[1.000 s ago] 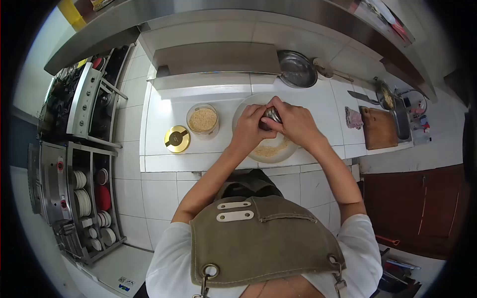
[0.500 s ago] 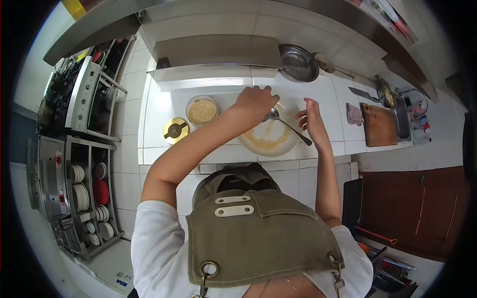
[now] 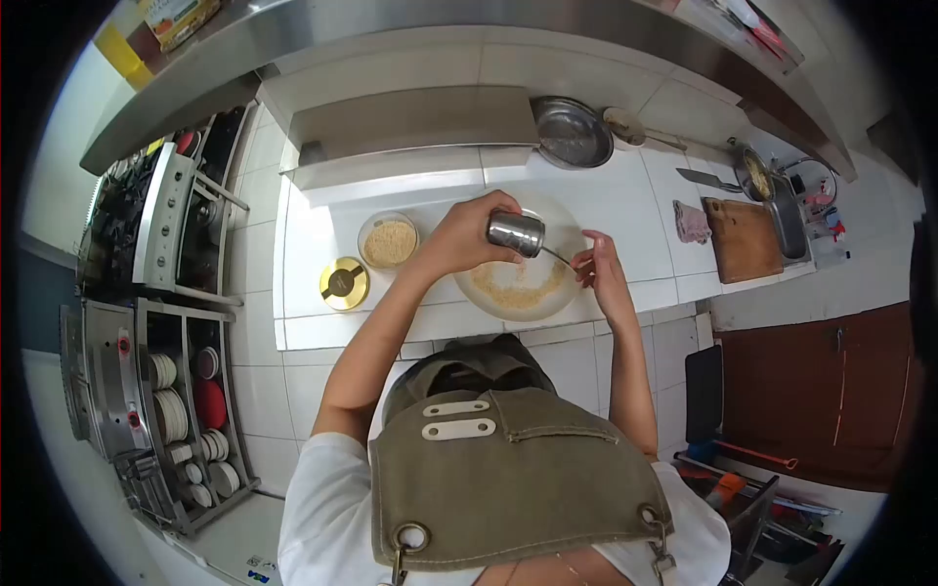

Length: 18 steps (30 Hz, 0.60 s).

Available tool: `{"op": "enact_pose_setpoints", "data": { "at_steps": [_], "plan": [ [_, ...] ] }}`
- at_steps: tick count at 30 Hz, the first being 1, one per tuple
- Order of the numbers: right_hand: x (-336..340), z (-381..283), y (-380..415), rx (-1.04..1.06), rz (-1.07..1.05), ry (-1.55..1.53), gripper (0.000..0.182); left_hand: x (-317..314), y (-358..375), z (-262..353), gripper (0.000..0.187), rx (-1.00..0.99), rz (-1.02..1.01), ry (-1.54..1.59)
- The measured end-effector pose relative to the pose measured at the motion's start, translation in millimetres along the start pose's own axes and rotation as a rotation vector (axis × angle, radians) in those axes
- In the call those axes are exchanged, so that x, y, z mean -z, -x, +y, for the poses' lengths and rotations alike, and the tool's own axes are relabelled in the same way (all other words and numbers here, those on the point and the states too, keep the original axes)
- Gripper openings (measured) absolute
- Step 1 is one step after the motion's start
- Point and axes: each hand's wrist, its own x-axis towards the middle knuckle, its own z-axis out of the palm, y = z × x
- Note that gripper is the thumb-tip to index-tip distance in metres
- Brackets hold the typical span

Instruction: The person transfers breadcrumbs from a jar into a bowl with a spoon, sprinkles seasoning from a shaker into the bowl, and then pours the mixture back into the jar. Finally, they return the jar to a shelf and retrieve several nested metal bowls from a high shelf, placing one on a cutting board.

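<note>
My left hand [image 3: 476, 234] is wrapped round a small metal cup [image 3: 516, 234], which it holds tilted on its side above a wide, shallow pale bowl [image 3: 537, 311]. Pale crumbs [image 3: 518, 293] lie in the bowl in a curved band. My right hand [image 3: 604, 276] pinches the handle of a spoon [image 3: 559, 257] at the bowl's right side; the spoon's head is hidden behind or inside the cup. Left of the bowl stand a clear container of similar crumbs [image 3: 389, 242] and a round gold lid or tin [image 3: 344, 283].
Behind the bowl is a dark metal pan [image 3: 572, 133]. A knife [image 3: 705, 180], a pink cloth [image 3: 692, 222] and a wooden board [image 3: 745, 240] lie to the right, near a sink [image 3: 789, 220]. A metal shelf [image 3: 410, 115] crosses the back; a stove [image 3: 166, 220] stands left.
My left hand has turned the cup sideways, so its metal side now shows. My right hand has closed on the spoon handle, which earlier rested in the bowl. The view has shifted slightly.
</note>
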Motion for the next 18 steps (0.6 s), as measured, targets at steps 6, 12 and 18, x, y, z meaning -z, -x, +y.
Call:
{"op": "enact_pose_setpoints", "data": {
  "at_steps": [6, 12, 18],
  "plan": [
    [-12, -12, 12, 0.038, -0.028, -0.094, 0.043, -1, 10, -16, 0.067, -0.070, -0.095, 0.730],
    [-26, -20, 11, 0.089, -0.082, -0.158, 0.040, -11, 8, 1, 0.075, -0.164, 0.002, 0.818],
    [-28, -6, 17, 0.090, -0.064, -0.041, 0.037, 3, 25, 31, 0.083, -0.122, 0.116, 0.754]
  ]
}}
